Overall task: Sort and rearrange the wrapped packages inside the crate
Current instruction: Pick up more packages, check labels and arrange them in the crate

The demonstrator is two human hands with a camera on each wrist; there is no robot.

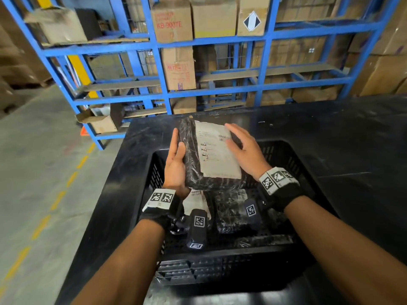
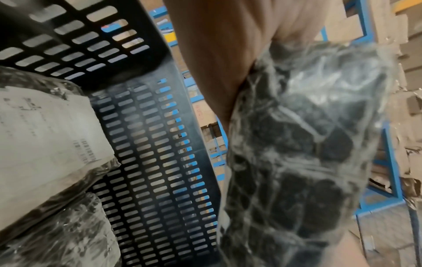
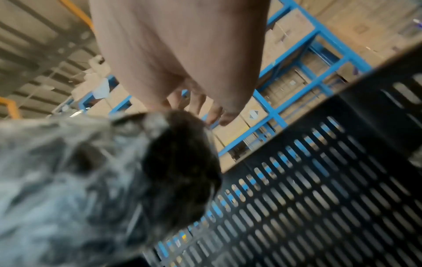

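Black film-wrapped parcel [image 1: 191, 155], white label [image 1: 217, 150] up, held tilted above the crate [image 1: 284, 144].

A black left wrist strap [image 1: 155, 213] and right wrist strap [image 1: 286, 194] carry white tags (black square codes). A small dark camera [image 1: 197, 225] sits beneath each, likewise tagged

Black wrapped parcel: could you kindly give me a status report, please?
Left hand flat against side of black plastic-wrapped parcel, right hand flat on its white label. Parcel held over black slotted crate. More wrapped parcels lie below; nothing blocking.
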